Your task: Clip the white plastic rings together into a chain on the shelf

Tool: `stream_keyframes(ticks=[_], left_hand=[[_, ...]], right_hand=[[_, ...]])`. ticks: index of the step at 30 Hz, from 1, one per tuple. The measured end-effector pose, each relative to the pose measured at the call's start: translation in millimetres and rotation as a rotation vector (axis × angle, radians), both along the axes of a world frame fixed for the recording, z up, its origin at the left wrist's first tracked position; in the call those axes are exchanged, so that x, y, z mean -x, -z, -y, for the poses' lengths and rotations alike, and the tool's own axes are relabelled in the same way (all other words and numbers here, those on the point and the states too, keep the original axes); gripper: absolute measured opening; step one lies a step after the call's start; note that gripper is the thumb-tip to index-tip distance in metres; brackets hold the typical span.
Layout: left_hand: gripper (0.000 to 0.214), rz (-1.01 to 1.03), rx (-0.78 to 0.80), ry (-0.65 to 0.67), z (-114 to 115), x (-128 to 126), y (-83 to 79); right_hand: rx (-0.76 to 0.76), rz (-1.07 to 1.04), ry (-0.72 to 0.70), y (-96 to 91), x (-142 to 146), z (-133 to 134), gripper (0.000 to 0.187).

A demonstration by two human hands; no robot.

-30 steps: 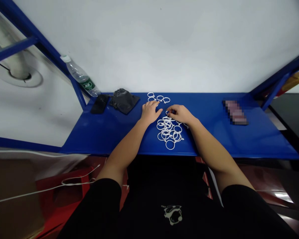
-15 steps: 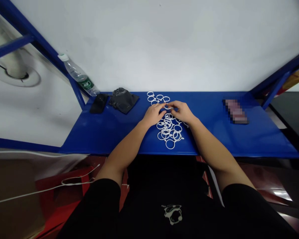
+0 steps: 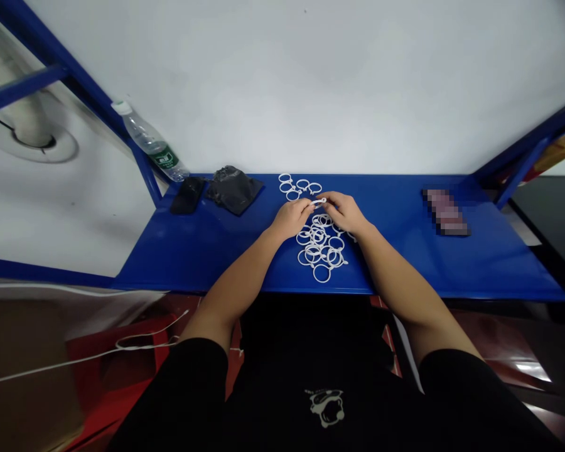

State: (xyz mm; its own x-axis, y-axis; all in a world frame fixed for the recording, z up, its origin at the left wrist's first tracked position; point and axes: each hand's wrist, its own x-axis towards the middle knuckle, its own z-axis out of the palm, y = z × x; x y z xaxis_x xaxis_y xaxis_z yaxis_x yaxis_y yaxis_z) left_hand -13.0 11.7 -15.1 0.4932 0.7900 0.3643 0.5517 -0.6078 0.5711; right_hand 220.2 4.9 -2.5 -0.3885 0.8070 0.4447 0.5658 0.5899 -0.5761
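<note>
A white curtain ring point(image 3: 318, 202) is held up edge-on between my two hands, its small eyelet toward the right. My left hand point(image 3: 290, 216) pinches the ring's left side. At the eyelet end, the fingers of my right hand point(image 3: 346, 212) close on the ring, partly hiding it. Just below my hands lies a loose, overlapping pile of white curtain rings point(image 3: 322, 273). Beyond my fingers, several more rings point(image 3: 292, 196) lie spread out near the wall.
The blue tabletop point(image 3: 207, 251) meets a white wall behind. To the left are a dark pouch point(image 3: 235, 189), a black phone point(image 3: 187, 196) and a clear bottle point(image 3: 153, 144) leaning on the blue frame. A pixelated object point(image 3: 447, 212) lies at the right.
The ring between my hands has been raised and tilted from nearly flat to edge-on. My left fingers have closed into a pinch on it.
</note>
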Motion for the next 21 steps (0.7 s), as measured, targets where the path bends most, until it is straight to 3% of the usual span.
stream_keyframes(ticks=[7, 16, 21], left_hand=[[0.026, 0.047, 0.016, 0.0, -0.1, 0.9, 0.4], [0.022, 0.258, 0.276, -0.004, -4.1, -3.8, 6.2], [0.022, 0.243, 0.282, 0.018, 0.0, -3.3, 2.3]], right_hand=[[-0.046, -0.021, -0.062, 2.1, -0.4, -2.4, 0.032], [-0.024, -0.03, -0.055, -0.1, 1.7, 1.2, 0.028], [-0.021, -0.047, -0.038, 2.4, 3.7, 0.2, 0.025]])
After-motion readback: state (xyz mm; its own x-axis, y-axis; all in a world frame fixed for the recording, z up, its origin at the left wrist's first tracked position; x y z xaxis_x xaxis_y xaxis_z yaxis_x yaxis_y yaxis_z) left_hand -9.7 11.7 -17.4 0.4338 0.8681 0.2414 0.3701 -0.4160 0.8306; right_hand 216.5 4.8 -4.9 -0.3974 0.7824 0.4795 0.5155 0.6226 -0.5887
